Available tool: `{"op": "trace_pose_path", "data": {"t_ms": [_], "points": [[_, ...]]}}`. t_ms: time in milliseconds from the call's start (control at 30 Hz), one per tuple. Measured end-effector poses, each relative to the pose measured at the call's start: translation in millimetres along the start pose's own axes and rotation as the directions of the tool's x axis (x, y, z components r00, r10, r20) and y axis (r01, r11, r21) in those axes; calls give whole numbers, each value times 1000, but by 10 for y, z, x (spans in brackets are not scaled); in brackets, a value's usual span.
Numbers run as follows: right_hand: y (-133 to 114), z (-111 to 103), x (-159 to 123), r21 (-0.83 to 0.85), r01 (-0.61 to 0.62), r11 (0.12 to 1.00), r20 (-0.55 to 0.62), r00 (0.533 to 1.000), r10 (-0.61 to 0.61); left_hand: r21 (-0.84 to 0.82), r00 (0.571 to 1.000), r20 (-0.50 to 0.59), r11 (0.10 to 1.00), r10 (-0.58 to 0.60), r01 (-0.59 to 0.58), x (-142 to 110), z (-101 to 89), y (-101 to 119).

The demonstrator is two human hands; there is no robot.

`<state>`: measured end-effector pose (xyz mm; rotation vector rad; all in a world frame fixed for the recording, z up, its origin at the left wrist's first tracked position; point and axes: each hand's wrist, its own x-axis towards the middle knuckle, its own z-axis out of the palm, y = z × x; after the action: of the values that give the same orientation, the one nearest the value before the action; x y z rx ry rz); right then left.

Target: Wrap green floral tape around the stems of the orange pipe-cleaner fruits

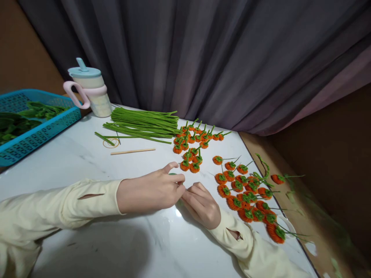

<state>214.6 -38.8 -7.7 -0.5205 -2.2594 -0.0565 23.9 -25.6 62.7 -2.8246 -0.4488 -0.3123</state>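
My left hand (153, 190) and my right hand (203, 205) meet over the white marbled table (121, 239), fingertips pinched together. A small bit of dark green (172, 174) shows at my left fingers; whatever else they hold is hidden. Just beyond lies a group of small orange fuzzy persimmon-like fruits (194, 167) with green tops and short upright stems. To the right of my right hand is a second group of larger orange fruits (237, 185) with thin wire-like stems. Behind my left hand lies a bundle of green pipe cleaners (145, 121).
A thin wooden stick (133, 151) and a rubber band (107, 145) lie left of centre. At the back left stands a lidded cup (100, 101), beside a blue basket (55, 133) with green leafy pieces. A dark curtain (179, 58) hangs behind the table.
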Motion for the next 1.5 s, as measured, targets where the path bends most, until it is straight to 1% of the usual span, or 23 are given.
{"op": "trace_pose_path", "data": {"t_ms": [100, 267, 400, 467, 533, 633, 700, 767, 867, 1033, 1167, 1300, 1367, 1500], "points": [[-1, -1, -2, 10, -6, 1000, -15, 1000, 6, -8, 1000, 13, 1000, 9, -9, 3, -15, 4], [-9, -7, 15, 40, -13, 999, -38, 999, 14, 8, 1000, 27, 1000, 7, -7, -2, 12, 8], [-21, -14, 34, 118, -73, 990, -39, 996, 78, 9, 999, 27, 999, 32, -32, 3, 8, 19], [-31, -17, 43, 122, -89, 989, -46, 994, 95, -5, 999, 15, 999, 35, -34, 8, -5, 24], [-43, -26, 55, 76, -63, 995, -67, 995, 68, -21, 999, 15, 999, 36, -35, 12, -24, 27], [-63, -61, 67, -118, 57, 991, -91, 994, -67, -47, 998, 30, 998, 48, -46, 13, -53, 31], [-73, -93, 63, -255, 142, 956, -59, 985, -162, -76, 999, 30, 996, 44, -41, 7, -62, 34], [-77, -118, 49, -332, 194, 923, -13, 978, -210, -108, 999, 30, 994, 25, -22, -5, -51, 41], [-70, -129, 28, -347, 213, 913, 9, 975, -224, -107, 999, 33, 994, 5, -1, -29, -3, 55], [-53, -121, 34, -333, 222, 916, 12, 973, -232, -40, 999, -40, 999, -15, 13, -47, 67, 72], [-43, -108, 28, -353, 232, 907, 6, 969, -245, -21, 1000, -24, 1000, 8, -8, -44, 60, 73], [-17, -62, -23, -358, 234, 904, -4, 968, -252, -34, 999, -28, 999, -23, 22, -45, 62, 83], [-3, -39, -49, -349, 230, 908, 1, 969, -245, -34, 999, -25, 999, -29, 28, -42, 68, 92], [5, -23, -63, -309, 246, 919, 16, 967, -253, -22, 1000, -20, 1000, -1, 1, -23, 56, 100]]}}
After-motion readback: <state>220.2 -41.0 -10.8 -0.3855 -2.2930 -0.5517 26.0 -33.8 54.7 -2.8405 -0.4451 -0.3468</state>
